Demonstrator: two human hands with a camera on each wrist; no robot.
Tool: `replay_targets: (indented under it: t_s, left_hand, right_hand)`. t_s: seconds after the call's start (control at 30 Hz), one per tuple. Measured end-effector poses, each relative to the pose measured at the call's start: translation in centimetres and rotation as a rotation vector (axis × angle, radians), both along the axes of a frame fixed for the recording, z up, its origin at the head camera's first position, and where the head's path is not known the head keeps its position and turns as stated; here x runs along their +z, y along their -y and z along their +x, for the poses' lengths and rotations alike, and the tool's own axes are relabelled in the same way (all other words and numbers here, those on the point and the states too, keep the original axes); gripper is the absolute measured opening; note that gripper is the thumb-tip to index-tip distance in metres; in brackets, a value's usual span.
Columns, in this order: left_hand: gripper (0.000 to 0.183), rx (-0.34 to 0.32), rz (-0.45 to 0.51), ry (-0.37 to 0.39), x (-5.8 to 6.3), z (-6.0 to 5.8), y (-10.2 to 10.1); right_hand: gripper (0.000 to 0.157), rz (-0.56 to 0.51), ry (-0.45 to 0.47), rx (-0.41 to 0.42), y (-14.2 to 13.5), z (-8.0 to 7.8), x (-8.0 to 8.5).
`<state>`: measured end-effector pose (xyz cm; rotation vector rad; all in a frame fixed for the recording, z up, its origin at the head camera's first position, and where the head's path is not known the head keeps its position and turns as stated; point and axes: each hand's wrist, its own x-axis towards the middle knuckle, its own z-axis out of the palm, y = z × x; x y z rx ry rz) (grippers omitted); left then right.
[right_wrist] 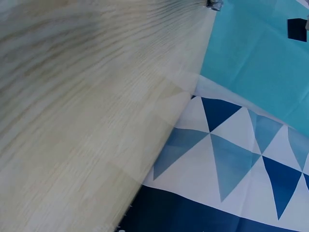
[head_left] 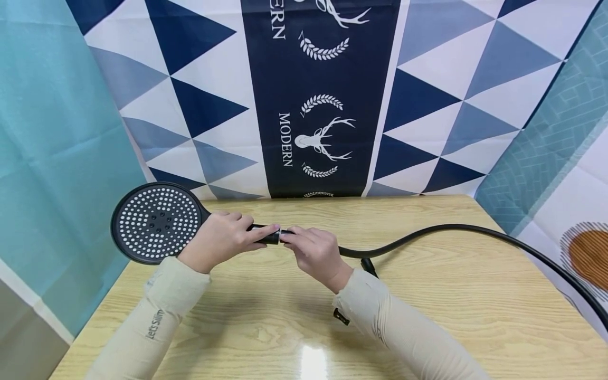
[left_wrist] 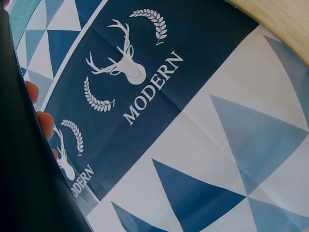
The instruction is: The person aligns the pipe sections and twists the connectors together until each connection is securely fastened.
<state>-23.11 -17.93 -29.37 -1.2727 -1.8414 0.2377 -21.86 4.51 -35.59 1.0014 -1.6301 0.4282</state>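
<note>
A round black shower head (head_left: 159, 222) with pale spray nozzles faces up at the left of the head view. My left hand (head_left: 223, 237) grips its handle (head_left: 263, 234), index finger stretched along it toward the hose joint. Fingers (left_wrist: 46, 124) of this hand show past a large dark shape at the edge of the left wrist view. Where the handle meets the black hose (head_left: 446, 228), my right hand (head_left: 318, 253) holds the hose end, thumb and fingers around it. Handle and hose end meet in line between the hands. The right palm side is hidden.
Below the hands lies a light wooden table (head_left: 266, 327). From the right hand the hose curves over the table and off its right edge. A patterned curtain (head_left: 214, 95) hangs behind, with teal cloth (head_left: 62, 158) at the left. Small black pieces (head_left: 340, 316) show by the right sleeve.
</note>
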Motion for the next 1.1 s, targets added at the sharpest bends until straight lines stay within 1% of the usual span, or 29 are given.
replay_targets:
  t_s: [0.03,0.13,0.17,0.27,0.37,0.43,0.5,0.57,0.63,0.73,0.87,0.93,1.0,1.1]
  left_hand:
    - [0.043,0.002,0.000,0.004,0.0,0.0,-0.1]
    - [0.046,-0.001,0.014,0.020,-0.2,-0.2,-0.2]
    - [0.046,-0.006,0.025,0.023,-0.4,-0.4,-0.2]
    - [0.047,-0.030,0.067,0.031,-1.0,-0.9,-0.5]
    - [0.046,-0.022,0.094,0.066,-1.3,-1.4,-0.6]
    - [0.047,0.003,0.102,0.104,-1.5,-1.5,-0.5]
    - [0.048,0.051,0.089,0.135,-1.6,-1.5,-0.2]
    - [0.051,0.110,0.065,0.154,-1.7,-1.5,0.3]
    - [0.053,0.153,0.044,0.166,-1.9,-1.6,0.8]
    - [0.050,0.173,0.029,0.174,-2.4,-1.7,1.4]
    - [0.045,0.147,0.019,0.170,-3.5,-2.1,1.8]
    - [0.045,0.141,0.019,0.163,-4.0,-2.4,1.9]
    - [0.044,0.140,0.024,0.152,-4.4,-2.7,1.8]
    - [0.041,0.144,0.044,0.144,-5.1,-3.3,1.3]
  right_hand:
    - [0.029,0.009,0.036,0.000,-0.1,0.2,0.1]
    - [0.015,0.028,0.137,-0.022,-0.4,0.5,0.4]
    - [0.015,0.031,0.167,-0.034,-0.5,0.5,0.4]
    - [0.027,0.031,0.199,-0.052,-0.8,0.2,0.2]
    - [0.029,0.029,0.212,-0.046,-1.1,-0.3,-0.1]
    - [0.028,0.035,0.213,-0.035,-1.4,-0.7,-0.3]
    - [0.028,0.042,0.212,-0.016,-1.8,-1.2,-0.5]
    - [0.027,0.048,0.205,0.000,-2.1,-1.5,-0.6]
    - [0.027,0.057,0.202,0.012,-2.4,-1.9,-0.7]
    - [0.026,0.081,0.209,0.007,-2.6,-2.2,-0.7]
    - [0.027,0.138,0.248,-0.050,-2.6,-2.3,-0.9]
    - [0.027,0.166,0.291,-0.092,-2.5,-2.3,-1.0]
    - [0.026,0.184,0.354,-0.141,-2.4,-2.3,-1.1]
    - [0.025,0.175,0.482,-0.218,-2.2,-2.4,-1.2]
